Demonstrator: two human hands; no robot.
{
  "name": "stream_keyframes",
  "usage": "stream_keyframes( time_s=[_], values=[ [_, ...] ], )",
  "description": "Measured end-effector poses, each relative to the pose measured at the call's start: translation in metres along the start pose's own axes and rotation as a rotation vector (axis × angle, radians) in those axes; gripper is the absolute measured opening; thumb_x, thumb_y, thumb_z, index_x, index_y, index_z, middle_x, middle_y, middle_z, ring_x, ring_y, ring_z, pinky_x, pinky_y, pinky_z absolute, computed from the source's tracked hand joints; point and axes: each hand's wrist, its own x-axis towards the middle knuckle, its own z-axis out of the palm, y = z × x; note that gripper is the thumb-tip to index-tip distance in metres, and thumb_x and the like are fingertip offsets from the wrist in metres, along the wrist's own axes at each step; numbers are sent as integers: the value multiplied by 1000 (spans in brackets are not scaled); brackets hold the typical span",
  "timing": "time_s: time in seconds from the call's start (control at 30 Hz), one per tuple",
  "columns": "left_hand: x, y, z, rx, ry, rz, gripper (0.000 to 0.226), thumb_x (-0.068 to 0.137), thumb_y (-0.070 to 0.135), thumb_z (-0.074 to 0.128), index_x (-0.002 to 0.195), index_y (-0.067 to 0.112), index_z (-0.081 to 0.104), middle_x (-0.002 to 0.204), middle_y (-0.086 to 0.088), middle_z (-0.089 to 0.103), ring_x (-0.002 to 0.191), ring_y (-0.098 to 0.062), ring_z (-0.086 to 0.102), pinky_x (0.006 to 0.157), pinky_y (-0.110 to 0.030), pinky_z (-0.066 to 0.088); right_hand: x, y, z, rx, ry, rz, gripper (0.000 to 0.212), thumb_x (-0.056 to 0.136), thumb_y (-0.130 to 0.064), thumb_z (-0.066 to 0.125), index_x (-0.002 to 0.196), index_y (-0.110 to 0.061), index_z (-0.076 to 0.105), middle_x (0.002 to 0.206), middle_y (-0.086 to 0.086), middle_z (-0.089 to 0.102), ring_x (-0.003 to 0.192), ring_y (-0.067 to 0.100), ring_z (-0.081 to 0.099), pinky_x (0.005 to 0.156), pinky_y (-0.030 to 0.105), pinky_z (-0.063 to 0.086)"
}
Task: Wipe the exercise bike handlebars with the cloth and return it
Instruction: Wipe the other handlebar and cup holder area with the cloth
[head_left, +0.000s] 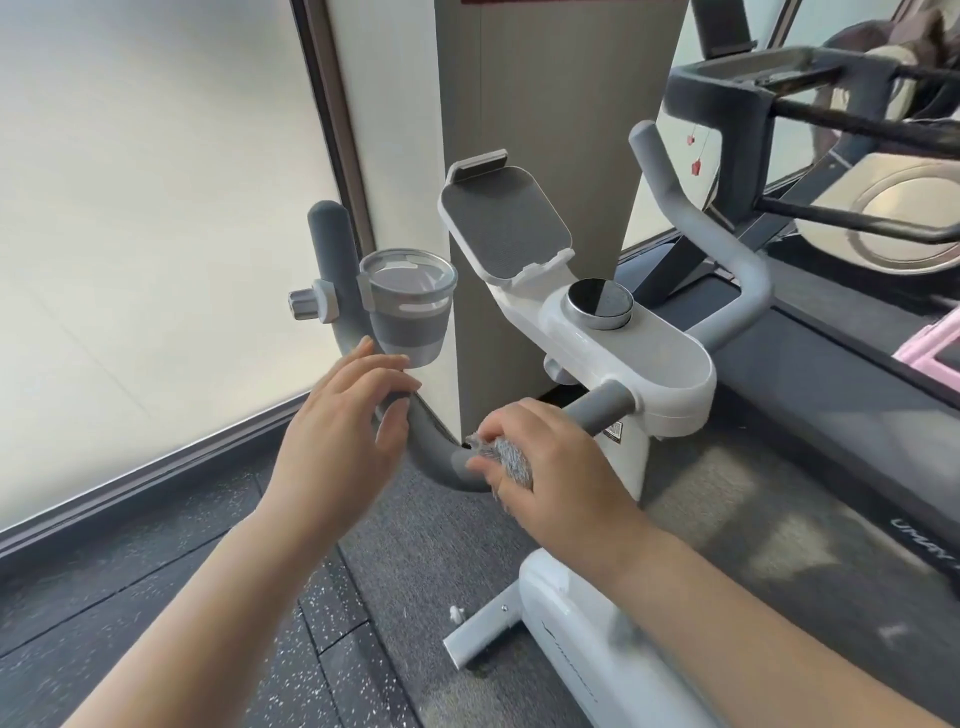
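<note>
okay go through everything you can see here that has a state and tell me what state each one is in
cloth: bunched in the right hand, pressed on the left handlebar.
right hand: closed around the cloth.
left hand: open, fingers loosely spread by the bar, gripping nothing.
left handlebar: being wiped at its bend.
right handlebar: untouched.
cup: upright in its holder, lid on.
tablet holder: tilted back, empty.
round knob: untouched.

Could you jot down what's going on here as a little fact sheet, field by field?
Setting: gym corner, dark speckled floor
Machine: white exercise bike with grey handlebars
Right hand: clutching a grey fluffy cloth against the left handlebar bend
Left hand: open, fingers spread beside the bar, holding nothing
Cup: clear, in a holder clamped to the left handlebar
Tablet holder: empty
</note>
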Motion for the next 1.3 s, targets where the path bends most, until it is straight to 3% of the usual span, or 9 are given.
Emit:
stream_keyframes(
  time_s=[0.1, 0.27, 0.43, 0.6, 0.83, 0.93, 1.07, 1.17, 1.3],
  values=[
    [0, 1, -4, 3, -35, 11, 19, 89, 18, 59, 106, 22, 67, 127, 9, 59, 137, -11, 36, 111, -38, 31, -13, -24, -11, 501, 245, 301, 25, 84, -43, 64, 93, -19, 63, 83, -11, 70, 80, 2, 65, 72, 13, 47],
    [-5, 6, -7, -31, -36, 8, 24, 89, 23, 59, 113, 24, 65, 131, 12, 56, 137, -9, 35, 111, -45, 32, -34, -3, -20, 1303, 537, 1003, 20, 94, -30, 54, 105, -16, 65, 95, -3, 73, 86, 5, 69, 62, 21, 55],
    [-15, 14, 1, -45, -61, 14, 26, 90, 24, 58, 115, 23, 65, 133, 12, 55, 139, -8, 30, 113, -37, 27, -40, 18, 0, 1693, 639, 1253, 37, 92, -40, 54, 115, -11, 60, 121, 15, 64, 110, 31, 61, 92, 44, 50],
    [-16, 13, 3, -19, -89, 36, 29, 89, 29, 57, 116, 21, 65, 134, 9, 55, 141, -8, 26, 114, -35, 24, -13, 26, -4, 1717, 633, 1049, 36, 90, -51, 46, 102, -22, 63, 106, 2, 69, 101, 20, 63, 89, 40, 50],
    [-17, 12, 7, -3, -85, 40, 25, 90, 28, 57, 113, 24, 66, 134, 11, 54, 141, -6, 23, 112, -22, 15, -5, 30, 17, 1501, 536, 1104, 40, 87, -40, 61, 121, -19, 58, 122, 2, 67, 112, 17, 61, 93, 36, 49],
    [-17, 12, 8, 2, -79, 34, 24, 90, 28, 57, 112, 23, 66, 134, 11, 54, 141, -6, 24, 111, -22, 15, -7, 27, 18, 1463, 529, 1103, 42, 85, -37, 65, 121, -18, 58, 117, 2, 68, 107, 16, 64, 79, 31, 53],
    [-18, 13, 9, 17, -69, 20, 22, 90, 27, 58, 111, 24, 67, 133, 12, 55, 141, -6, 25, 111, -23, 17, -20, 10, 29, 1374, 393, 1086, 59, 57, -41, 79, 110, -18, 64, 105, 2, 72, 99, 18, 67, 92, 44, 52],
    [-17, 14, 8, 17, -69, 12, 22, 90, 28, 58, 110, 26, 67, 133, 14, 54, 140, -4, 25, 111, -23, 17, -34, -3, 25, 1152, 386, 1027, 60, 54, -54, 84, 100, -22, 66, 97, 2, 74, 98, 23, 68, 96, 50, 49],
    [-17, 14, 6, 22, -80, 25, 22, 89, 31, 57, 109, 28, 66, 132, 16, 53, 140, -4, 25, 111, -26, 18, -46, -8, -14, 669, 617, 937, 29, 74, -45, 74, 95, -34, 57, 94, -7, 66, 87, 8, 63, 78, 28, 49]
  ],
)
